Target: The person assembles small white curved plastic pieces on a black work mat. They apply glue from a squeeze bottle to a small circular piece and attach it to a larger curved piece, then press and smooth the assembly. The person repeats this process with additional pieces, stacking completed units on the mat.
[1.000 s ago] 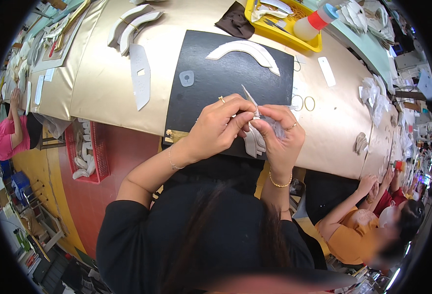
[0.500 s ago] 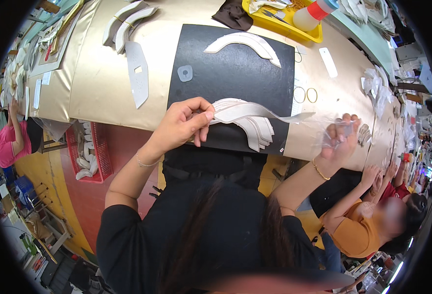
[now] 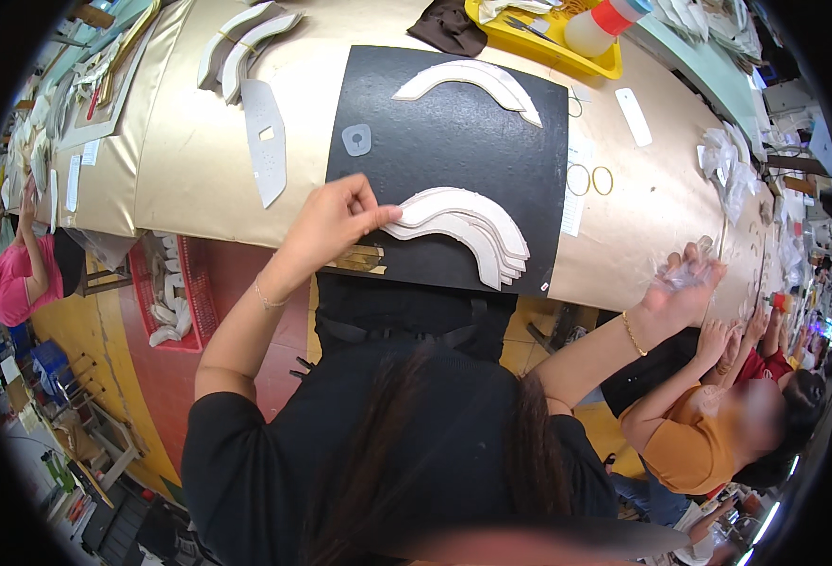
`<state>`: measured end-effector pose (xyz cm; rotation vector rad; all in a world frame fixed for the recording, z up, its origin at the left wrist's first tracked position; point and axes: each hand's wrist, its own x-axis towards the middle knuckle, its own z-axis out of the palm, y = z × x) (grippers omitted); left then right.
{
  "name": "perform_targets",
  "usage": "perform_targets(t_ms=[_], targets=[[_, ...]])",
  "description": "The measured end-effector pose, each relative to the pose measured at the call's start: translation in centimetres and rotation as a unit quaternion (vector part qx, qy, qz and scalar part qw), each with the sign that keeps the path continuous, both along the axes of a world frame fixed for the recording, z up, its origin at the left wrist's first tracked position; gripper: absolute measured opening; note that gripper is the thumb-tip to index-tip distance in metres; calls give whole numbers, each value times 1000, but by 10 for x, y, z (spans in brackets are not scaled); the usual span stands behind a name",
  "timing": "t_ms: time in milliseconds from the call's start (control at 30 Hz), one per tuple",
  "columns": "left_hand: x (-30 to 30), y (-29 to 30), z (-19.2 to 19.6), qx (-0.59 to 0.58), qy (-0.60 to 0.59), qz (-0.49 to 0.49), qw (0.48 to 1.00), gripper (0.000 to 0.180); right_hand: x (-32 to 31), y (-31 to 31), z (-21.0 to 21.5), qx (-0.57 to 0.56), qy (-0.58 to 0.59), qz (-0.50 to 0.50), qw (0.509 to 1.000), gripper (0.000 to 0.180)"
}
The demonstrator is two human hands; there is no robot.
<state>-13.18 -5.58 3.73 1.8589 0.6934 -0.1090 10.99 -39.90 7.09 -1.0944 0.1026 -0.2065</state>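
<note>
My left hand (image 3: 338, 222) pinches the left end of a fanned stack of curved white pieces (image 3: 463, 219) on the black mat (image 3: 416, 156). Out to the right, past the mat, my right hand (image 3: 682, 297) closes around crumpled clear plastic film (image 3: 687, 272). Farther up the mat lies another small group of curved white pieces (image 3: 468, 80). A small grey rounded tag (image 3: 356, 141) rests near the mat's left edge, and a strip of brown tape (image 3: 359, 258) shows at its near left corner.
A grey template (image 3: 265, 146) and banded curved bundles (image 3: 241, 45) lie left of the mat. A yellow tray (image 3: 538, 45) with a bottle (image 3: 600, 36) stands at the far side. Rubber bands (image 3: 601, 180) lie to the right. A co-worker in orange (image 3: 684, 434) sits at my right.
My right hand has moved right and slightly down with the plastic film, away from the stack. The top piece, lifted and stretched rightward before, now lies flat on the stack under my left fingers.
</note>
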Motion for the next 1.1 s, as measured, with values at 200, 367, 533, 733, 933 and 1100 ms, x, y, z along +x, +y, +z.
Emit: perform_targets(t_ms=[200, 367, 533, 733, 933, 1100], targets=[[74, 28, -25, 319, -170, 26, 932, 32, -21, 46, 3, -29, -7, 73, 997, 19], [124, 48, -44, 382, -67, 14, 922, 29, -28, 52, 10, -54, -48, 105, 992, 18], [121, 43, -35, 338, -48, 26, 940, 25, -35, 57, 7, -64, -45, 123, 989, 16], [103, 16, -1, 23, -163, 19, 986, 28, -67, 113, -4, -305, -64, 234, 921, 7], [87, -21, 28, -173, -297, 29, 939, 21, -79, 150, 10, -415, -306, 214, 830, 15], [75, -42, 39, -184, -376, -7, 908, 25, -87, 155, 15, -390, -282, 255, 839, 13]])
